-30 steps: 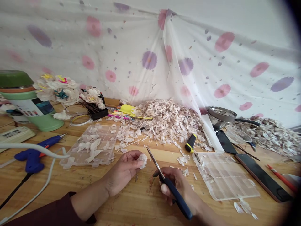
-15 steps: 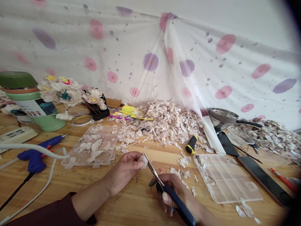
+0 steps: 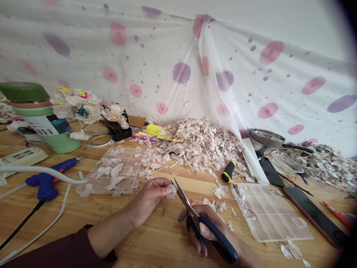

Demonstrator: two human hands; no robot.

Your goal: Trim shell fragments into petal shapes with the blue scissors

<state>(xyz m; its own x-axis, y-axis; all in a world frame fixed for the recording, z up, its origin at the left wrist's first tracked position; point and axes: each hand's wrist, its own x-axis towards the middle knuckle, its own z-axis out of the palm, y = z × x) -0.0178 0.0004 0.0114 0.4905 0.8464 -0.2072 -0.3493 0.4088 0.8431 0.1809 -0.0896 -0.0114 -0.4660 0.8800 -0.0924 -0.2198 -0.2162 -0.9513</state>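
Observation:
Near the middle of the table, my left hand [image 3: 152, 197] pinches a small pale petal-like piece [image 3: 172, 191] between thumb and fingers. Dark-handled scissors [image 3: 192, 213] are in my right hand [image 3: 206, 227], their blades parted and pointing up and left. The blade tips are close beside the piece, at its right edge. Whether they touch it, I cannot tell. Behind my hands rises a large heap of pale dried flakes [image 3: 200, 143]. A few loose flakes [image 3: 219, 190] lie right of the scissors.
Left: a clear divided tray [image 3: 96, 175] with flakes, a blue glue gun [image 3: 46, 182] with its cable, a green container [image 3: 60, 139], pale flowers [image 3: 86, 109]. Right: another clear tray [image 3: 273, 212], a yellow-black tool [image 3: 228, 172], a phone [image 3: 312, 214], metal bowls [image 3: 264, 141].
The scissors have opened wider, with blades and handles spread apart. The view has shifted slightly, so the scene sits a little further right.

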